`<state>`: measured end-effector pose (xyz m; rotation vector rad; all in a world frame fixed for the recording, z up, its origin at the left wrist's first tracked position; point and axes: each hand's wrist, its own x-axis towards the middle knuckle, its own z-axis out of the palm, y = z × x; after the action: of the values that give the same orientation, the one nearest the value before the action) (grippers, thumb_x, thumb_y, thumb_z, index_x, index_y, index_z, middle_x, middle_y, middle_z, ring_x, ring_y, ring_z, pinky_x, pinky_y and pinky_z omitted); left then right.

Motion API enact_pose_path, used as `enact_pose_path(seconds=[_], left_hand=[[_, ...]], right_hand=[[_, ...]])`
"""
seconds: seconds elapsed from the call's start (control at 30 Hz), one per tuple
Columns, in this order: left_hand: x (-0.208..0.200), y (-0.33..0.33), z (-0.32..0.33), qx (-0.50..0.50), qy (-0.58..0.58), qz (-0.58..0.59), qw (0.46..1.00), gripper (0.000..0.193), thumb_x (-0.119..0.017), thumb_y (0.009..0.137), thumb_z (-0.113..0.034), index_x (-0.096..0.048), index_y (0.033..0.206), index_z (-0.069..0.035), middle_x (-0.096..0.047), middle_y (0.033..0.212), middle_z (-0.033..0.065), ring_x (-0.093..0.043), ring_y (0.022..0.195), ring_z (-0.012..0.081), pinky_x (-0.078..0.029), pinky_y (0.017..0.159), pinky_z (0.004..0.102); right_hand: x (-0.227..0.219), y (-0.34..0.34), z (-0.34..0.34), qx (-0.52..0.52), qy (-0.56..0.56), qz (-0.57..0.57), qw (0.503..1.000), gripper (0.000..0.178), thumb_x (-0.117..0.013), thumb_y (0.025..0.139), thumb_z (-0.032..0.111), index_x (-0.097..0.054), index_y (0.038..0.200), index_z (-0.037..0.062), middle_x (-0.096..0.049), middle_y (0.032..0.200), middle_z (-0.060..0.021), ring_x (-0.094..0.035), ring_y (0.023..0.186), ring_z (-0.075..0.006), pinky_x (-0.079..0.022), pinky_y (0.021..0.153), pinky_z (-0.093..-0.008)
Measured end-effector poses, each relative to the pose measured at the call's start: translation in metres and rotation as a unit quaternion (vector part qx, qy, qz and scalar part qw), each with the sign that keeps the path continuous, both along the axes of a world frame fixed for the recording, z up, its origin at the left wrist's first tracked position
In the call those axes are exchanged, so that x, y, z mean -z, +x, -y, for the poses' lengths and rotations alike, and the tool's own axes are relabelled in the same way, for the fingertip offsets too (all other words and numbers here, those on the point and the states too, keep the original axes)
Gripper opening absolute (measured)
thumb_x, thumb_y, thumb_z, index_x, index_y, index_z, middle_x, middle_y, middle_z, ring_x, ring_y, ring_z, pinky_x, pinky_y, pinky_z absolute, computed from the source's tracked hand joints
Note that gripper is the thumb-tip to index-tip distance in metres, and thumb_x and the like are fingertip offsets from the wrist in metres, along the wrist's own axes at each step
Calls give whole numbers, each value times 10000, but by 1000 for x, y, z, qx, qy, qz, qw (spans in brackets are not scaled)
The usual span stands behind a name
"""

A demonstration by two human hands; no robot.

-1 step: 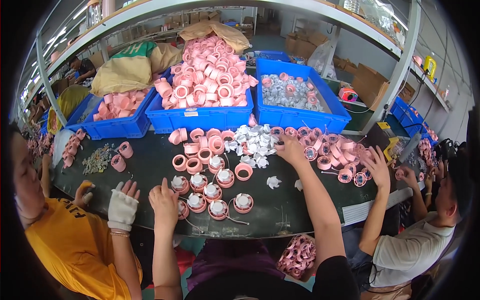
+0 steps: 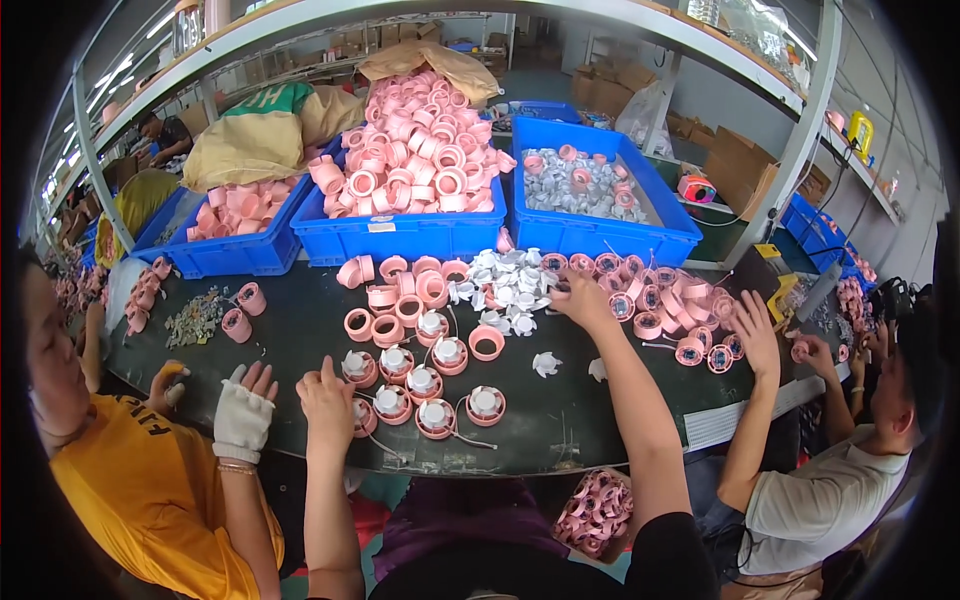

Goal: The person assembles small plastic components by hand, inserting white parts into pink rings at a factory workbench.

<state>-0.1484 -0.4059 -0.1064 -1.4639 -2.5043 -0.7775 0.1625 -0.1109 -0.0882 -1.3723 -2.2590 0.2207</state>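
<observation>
My left hand (image 2: pixel 327 408) is low over the near part of the dark table, its index finger stretched out and nothing visible in its grip. Right beside it lies a pink ring housing (image 2: pixel 364 418) with a white centre, partly covered by the hand. My right hand (image 2: pixel 582 300) reaches to the right edge of a heap of white finned fan wheels (image 2: pixel 505 285), fingers apart, close to a pink housing (image 2: pixel 554 263). Several pink housings with white fan wheels fitted and wires trailing, such as one fitted housing (image 2: pixel 436 417), stand between my hands. Empty pink rings (image 2: pixel 486 343) stand behind them.
Blue bins of pink rings (image 2: pixel 400 238) and of white parts (image 2: pixel 610 232) line the back. Wired pink housings (image 2: pixel 690 300) are piled at right, near a co-worker's hand (image 2: pixel 757 330). At left is another person's gloved hand (image 2: pixel 243 415). A box of pink parts (image 2: pixel 594 515) sits below the edge.
My hands stay almost where they were. The co-worker's hand at right and the gloved hand at left have shifted very slightly.
</observation>
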Motion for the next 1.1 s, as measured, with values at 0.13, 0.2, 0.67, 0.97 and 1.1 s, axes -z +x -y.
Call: enact_pose_path(seconds=[0.13, 0.2, 0.67, 0.97, 1.1], left_hand=[[-14, -16, -2, -61, -26, -13, 998, 547, -605, 777, -118, -391, 1272, -25, -433, 1149, 206, -398, 1048, 370, -401, 849, 455], [-16, -18, 2, -40, -99, -11, 994, 528, -568, 795, -111, -385, 1286, -47, -429, 1162, 192, -398, 1048, 360, -383, 863, 489], [-15, 205, -109, 292, 76, -118, 946, 556, -677, 713, -258, -491, 1163, 11, -525, 1124, 154, -483, 1051, 296, -425, 822, 412], [1, 204, -114, 392, 143, 183, 890, 288, -591, 653, 14, -457, 906, -24, -490, 894, 158, -482, 864, 347, -403, 763, 445], [-1, 189, -84, 404, 174, 415, 796, 342, -557, 693, 56, -391, 967, -64, -475, 1138, 130, -472, 1054, 208, -381, 872, 316]], right_hand=[[-8, 15, 20, -10, -35, 29, 999, 666, -727, 589, 318, -534, 1153, 20, -486, 1173, -219, -544, 1021, -365, -456, 861, -400], [-19, 19, 38, 12, -51, 46, 998, 643, -716, 599, 307, -544, 1151, 25, -499, 1139, -204, -552, 1000, -362, -463, 839, -405], [-15, 53, 132, -131, -219, -357, 898, 579, -685, 755, 89, -408, 1263, 81, -564, 976, -47, -519, 713, -74, -440, 500, -195], [4, 55, 167, -147, -263, -462, 834, 546, -665, 753, 8, -429, 1240, 80, -549, 1089, -51, -572, 944, -153, -490, 726, -249], [2, 31, 194, -212, -320, -539, 750, 577, -642, 764, -42, -385, 1269, 62, -491, 1203, -87, -532, 1033, -166, -466, 858, -298]])
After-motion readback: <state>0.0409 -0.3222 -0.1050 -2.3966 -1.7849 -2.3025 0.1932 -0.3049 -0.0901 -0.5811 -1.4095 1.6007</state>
